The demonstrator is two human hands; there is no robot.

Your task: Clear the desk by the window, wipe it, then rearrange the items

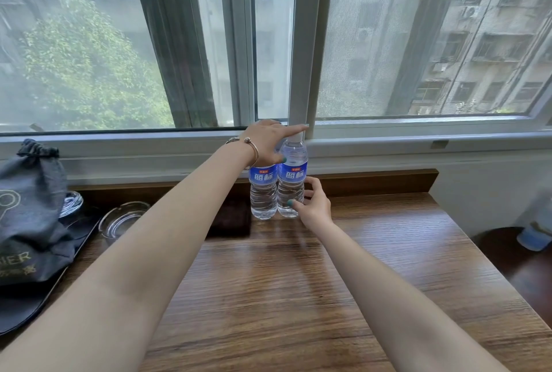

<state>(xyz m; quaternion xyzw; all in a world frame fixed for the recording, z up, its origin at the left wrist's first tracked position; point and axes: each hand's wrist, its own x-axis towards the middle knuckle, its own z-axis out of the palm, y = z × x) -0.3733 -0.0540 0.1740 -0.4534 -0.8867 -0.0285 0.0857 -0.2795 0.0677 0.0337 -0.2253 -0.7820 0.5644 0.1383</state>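
Right hand [313, 202] grip round right bottle's [291, 180] base, left hand [268, 144] cupped over both bottle tops

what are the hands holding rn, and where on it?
Left hand grips the tops of two clear blue-labelled plastic water bottles. Right hand curls round the right bottle's lower body, near the base.

front desk [283, 297]: open | back: two bottles [291, 180] | left: tray [44, 291], bag [30, 207], ashtray [122, 219]
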